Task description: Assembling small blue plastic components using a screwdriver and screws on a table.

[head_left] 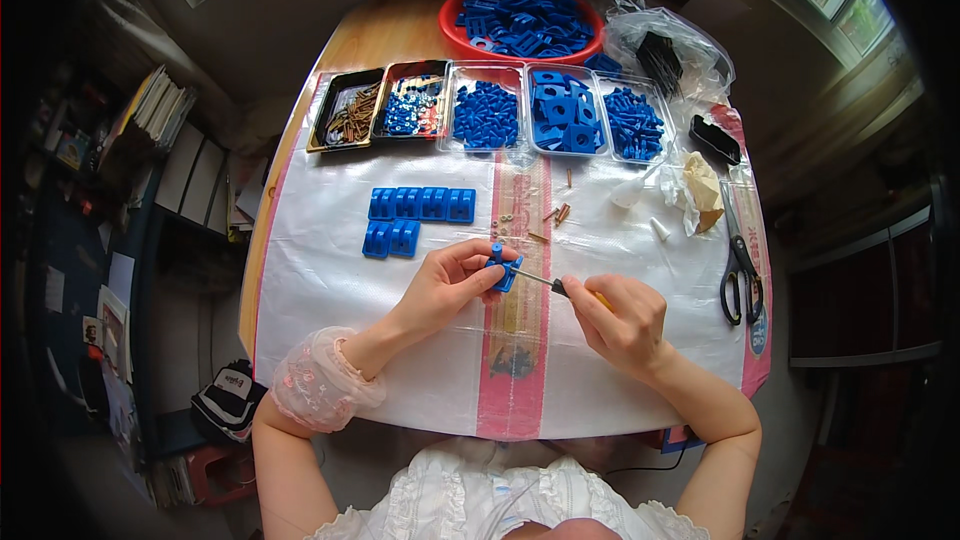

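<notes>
the person wears a white top with ruffled, gathered trim across the chest and short frilled sleeves. a sheer pale pink sleeve cover with small pink flower embroidery sits bunched around the left forearm. the right forearm is bare, and neither hand is gloved.

Single head view, fisheye, looking steeply down from above the person's chest onto the table (300,270). Faces its far edge, where the red basin (455,35) sits. Near edge close below; forearms enter from the bottom. Straight lines bow at the rim.
</notes>
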Motion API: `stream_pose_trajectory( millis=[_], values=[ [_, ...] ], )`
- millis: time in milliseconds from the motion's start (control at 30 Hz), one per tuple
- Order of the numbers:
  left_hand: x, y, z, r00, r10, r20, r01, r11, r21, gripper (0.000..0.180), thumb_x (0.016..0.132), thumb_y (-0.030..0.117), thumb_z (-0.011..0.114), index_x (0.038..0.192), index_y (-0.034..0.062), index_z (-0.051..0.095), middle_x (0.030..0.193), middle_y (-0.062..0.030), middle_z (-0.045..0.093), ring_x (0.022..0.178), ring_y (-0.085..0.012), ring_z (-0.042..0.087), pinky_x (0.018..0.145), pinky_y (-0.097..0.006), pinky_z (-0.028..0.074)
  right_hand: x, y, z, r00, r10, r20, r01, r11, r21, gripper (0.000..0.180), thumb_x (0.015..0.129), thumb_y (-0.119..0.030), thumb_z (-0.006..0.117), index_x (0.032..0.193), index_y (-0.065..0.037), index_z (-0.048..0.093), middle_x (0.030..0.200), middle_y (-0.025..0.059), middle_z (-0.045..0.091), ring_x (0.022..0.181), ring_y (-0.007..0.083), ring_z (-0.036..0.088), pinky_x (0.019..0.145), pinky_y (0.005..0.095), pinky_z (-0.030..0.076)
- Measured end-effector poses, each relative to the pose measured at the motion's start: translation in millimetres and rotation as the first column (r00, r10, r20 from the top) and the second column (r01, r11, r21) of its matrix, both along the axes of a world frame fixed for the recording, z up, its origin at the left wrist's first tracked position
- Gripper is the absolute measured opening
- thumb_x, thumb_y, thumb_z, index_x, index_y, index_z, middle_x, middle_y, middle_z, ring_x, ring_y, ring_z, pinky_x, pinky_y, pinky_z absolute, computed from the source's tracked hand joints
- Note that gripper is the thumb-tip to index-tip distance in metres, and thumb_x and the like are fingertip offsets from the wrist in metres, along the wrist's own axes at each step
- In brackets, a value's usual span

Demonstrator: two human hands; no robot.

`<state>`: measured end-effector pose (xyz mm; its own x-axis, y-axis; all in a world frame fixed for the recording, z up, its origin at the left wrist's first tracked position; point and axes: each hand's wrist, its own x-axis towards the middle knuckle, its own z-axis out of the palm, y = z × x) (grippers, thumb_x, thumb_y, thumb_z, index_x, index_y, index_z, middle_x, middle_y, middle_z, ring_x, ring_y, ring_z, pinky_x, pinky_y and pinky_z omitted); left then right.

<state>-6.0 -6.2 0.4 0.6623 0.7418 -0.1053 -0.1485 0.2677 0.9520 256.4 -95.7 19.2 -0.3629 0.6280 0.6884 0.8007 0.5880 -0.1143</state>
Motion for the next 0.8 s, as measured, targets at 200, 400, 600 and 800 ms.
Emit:
stream_pose_trajectory(
  millis=[200, 400, 600, 800],
  values=[
    [-3, -1, 0, 1.0, -0.022, -0.013, 0.022, 0.999, -0.036, 0.026, 0.103, 0.007, 0.069, 0.128, 0.0011, 0.069, 0.107, -0.0056, 0.076, 0.09, -0.0069, 0.069, 0.078, -0.023, 0.058, 2, -7, 3, 0.998, 0.029, 0.054, -0.025, 0.998, -0.061, 0.035, 0.076, 0.003, 0.08, 0.111, -0.004, 0.076, 0.078, 0.0034, 0.066, 0.058, 0.0174, 0.061, 0.048, 0.0316, 0.044],
    [0, -3, 1, 1.0, 0.018, -0.016, -0.019, 0.998, -0.065, 0.026, 0.102, 0.006, 0.07, 0.127, -0.002, 0.07, 0.101, -0.0068, 0.077, 0.082, -0.0071, 0.069, 0.073, -0.022, 0.058, -3, -10, 2, 1.0, 0.017, 0.02, -0.015, 0.995, -0.101, 0.035, 0.077, 0.003, 0.079, 0.112, -0.003, 0.076, 0.076, 0.0042, 0.064, 0.059, 0.0179, 0.062, 0.048, 0.0318, 0.045],
    [0, -1, 1, 0.999, 0.016, -0.042, -0.019, 0.997, -0.076, 0.025, 0.102, 0.006, 0.07, 0.126, -0.0025, 0.071, 0.098, -0.0072, 0.077, 0.078, -0.0071, 0.069, 0.072, -0.022, 0.058, -5, -10, -1, 1.0, 0.0, -0.001, 0.0, 0.992, -0.128, 0.034, 0.078, 0.003, 0.079, 0.112, -0.003, 0.076, 0.076, 0.0048, 0.065, 0.058, 0.0194, 0.062, 0.048, 0.0328, 0.045],
    [-2, -2, 1, 0.998, 0.007, -0.067, -0.012, 0.997, -0.074, 0.025, 0.102, 0.004, 0.07, 0.126, -0.0013, 0.071, 0.103, -0.007, 0.076, 0.08, -0.0074, 0.068, 0.072, -0.022, 0.059, -8, -8, -2, 0.984, 0.01, -0.177, -0.051, 0.973, -0.226, 0.031, 0.08, 0.003, 0.081, 0.11, -0.003, 0.076, 0.076, 0.0068, 0.065, 0.055, 0.0219, 0.062, 0.047, 0.0346, 0.046]
  ],
)
